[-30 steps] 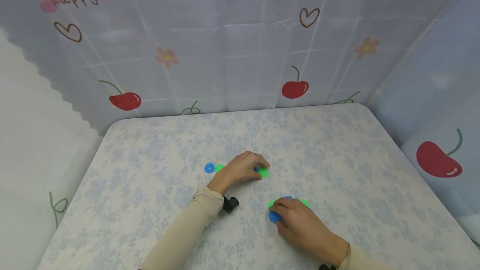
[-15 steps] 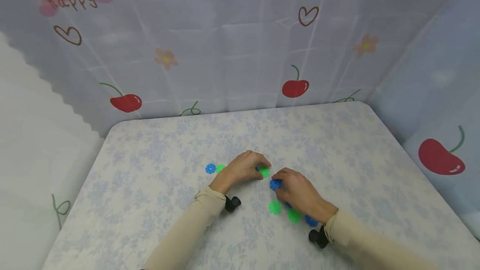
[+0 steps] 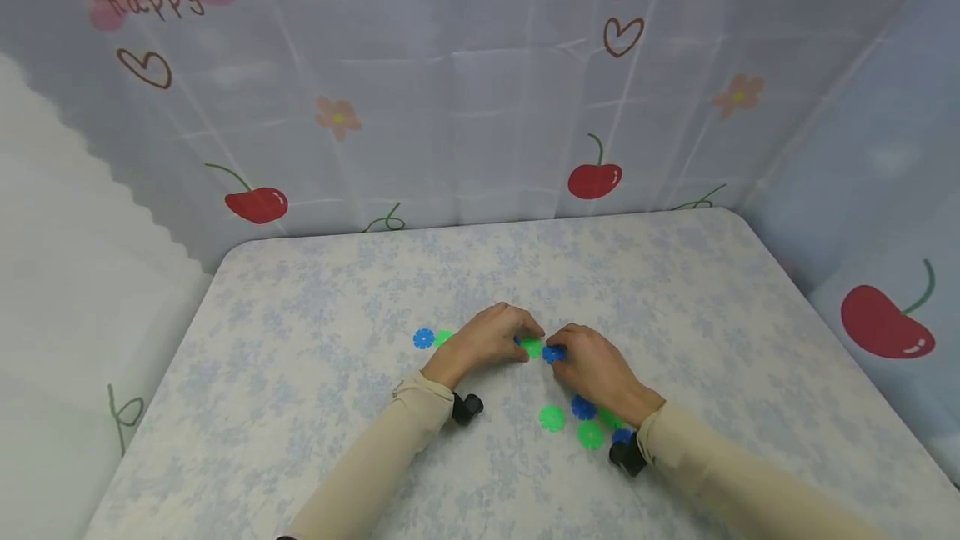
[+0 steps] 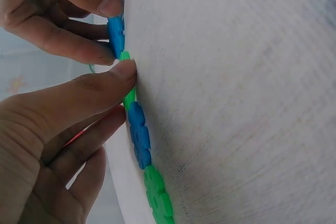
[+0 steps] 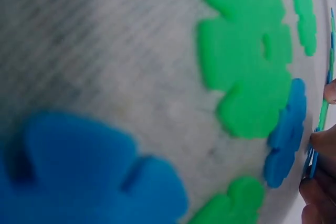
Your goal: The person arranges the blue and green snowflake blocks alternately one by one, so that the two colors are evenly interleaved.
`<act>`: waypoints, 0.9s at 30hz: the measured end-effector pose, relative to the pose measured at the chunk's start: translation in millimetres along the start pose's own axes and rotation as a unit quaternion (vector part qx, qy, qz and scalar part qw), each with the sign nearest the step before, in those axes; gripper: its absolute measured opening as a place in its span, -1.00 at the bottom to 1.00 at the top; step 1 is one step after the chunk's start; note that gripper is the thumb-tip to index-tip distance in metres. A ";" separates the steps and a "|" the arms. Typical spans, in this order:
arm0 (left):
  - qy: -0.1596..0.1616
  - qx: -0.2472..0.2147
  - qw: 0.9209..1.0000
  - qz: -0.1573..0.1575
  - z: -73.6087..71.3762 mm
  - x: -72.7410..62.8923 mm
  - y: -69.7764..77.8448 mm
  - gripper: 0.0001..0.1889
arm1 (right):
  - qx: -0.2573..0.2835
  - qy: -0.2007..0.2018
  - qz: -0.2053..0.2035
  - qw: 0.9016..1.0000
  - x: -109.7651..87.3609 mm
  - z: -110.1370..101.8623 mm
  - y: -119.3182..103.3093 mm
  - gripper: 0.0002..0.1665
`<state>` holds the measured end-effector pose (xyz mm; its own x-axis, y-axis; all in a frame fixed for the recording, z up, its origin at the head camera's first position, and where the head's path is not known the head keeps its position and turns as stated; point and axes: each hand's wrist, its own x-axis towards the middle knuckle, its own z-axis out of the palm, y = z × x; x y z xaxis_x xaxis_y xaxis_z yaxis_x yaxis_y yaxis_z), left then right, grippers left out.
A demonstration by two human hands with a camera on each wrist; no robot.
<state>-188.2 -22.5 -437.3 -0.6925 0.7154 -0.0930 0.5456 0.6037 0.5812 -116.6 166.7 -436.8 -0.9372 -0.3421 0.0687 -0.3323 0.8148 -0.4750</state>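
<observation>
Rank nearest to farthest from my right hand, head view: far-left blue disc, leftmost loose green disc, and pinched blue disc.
1. Pinched blue disc: in right hand
2. Leftmost loose green disc: toward you
3. Far-left blue disc: past left hand

Beige-sleeved left forearm (image 3: 367,461) and beige-sleeved right forearm (image 3: 738,473) reach forward from the frame's bottom edge, angled inward toward each other. Bare left grip (image 3: 486,335) pinches between thumb and fingers, remaining fingers loosely bent. Bare right grip (image 3: 594,365) pinches too, thumb opposing curled fingers, its fingertips just beside the left ones.
</observation>
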 end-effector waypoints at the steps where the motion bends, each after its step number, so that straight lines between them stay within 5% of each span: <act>1: -0.002 0.002 1.000 0.000 0.6 -0.3 -0.2 -0.60 | 0.004 0.000 -0.001 1.000 -0.2 1.0 0.5 -0.70; 10: 0.009 0.013 1.000 0.022 5.4 -1.2 -2.5 -0.62 | 0.019 0.015 -0.007 1.000 -1.2 5.8 4.2 -0.73; 27: 0.009 0.003 1.000 0.014 1.8 0.2 -6.5 -0.61 | -0.002 0.001 0.000 1.000 2.7 1.2 2.7 -0.65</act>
<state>-191.0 -25.6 -442.5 -0.6860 0.7250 -0.0618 0.5676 0.5863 0.5780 -120.0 167.4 -439.0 -0.9372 -0.3414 0.0714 -0.3334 0.8168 -0.4709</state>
